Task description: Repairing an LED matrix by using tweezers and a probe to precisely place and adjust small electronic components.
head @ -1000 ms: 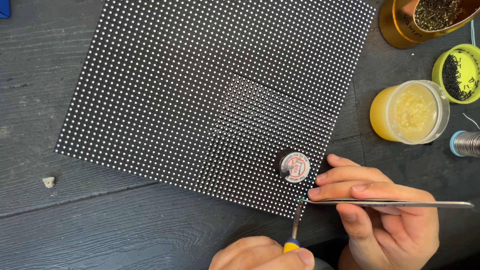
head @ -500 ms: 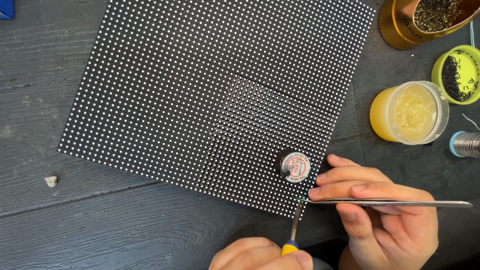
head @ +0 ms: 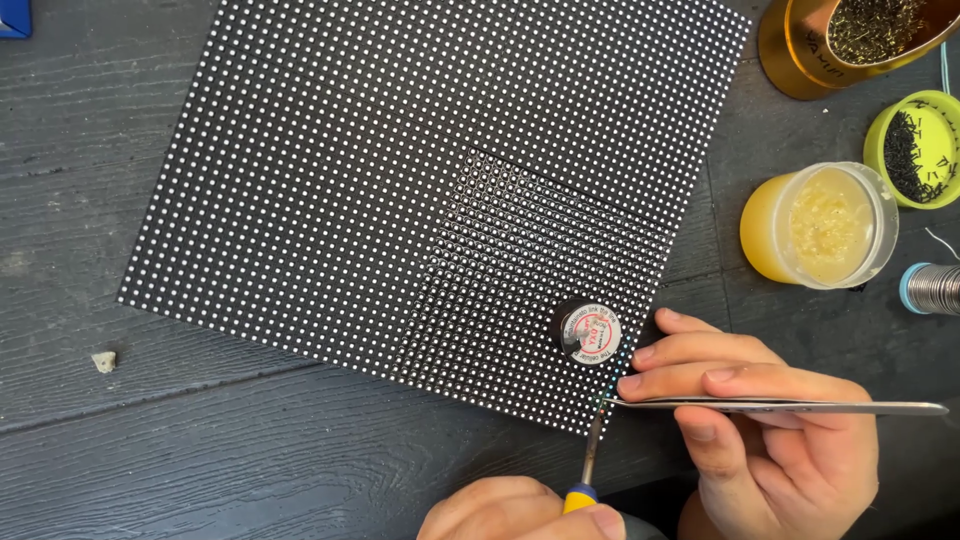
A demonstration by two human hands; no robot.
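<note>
A black panel (head: 400, 180) covered in a grid of small white dots lies flat on the dark wooden table. A small black round part with a white sticker (head: 590, 332) sits on the panel's near right corner. My right hand (head: 770, 430) grips metal tweezers (head: 780, 407), their tip at the panel's near edge just below the round part. My left hand (head: 520, 512) holds a tool with a yellow and blue handle (head: 590, 460), its thin metal tip meeting the tweezers' tip at the panel edge.
To the right stand a yellow jar of pale paste (head: 818, 225), a green cup of small dark parts (head: 915, 145), a copper-coloured tin of dark bits (head: 860, 35) and a solder spool (head: 930, 288). A small pale scrap (head: 103, 361) lies at left.
</note>
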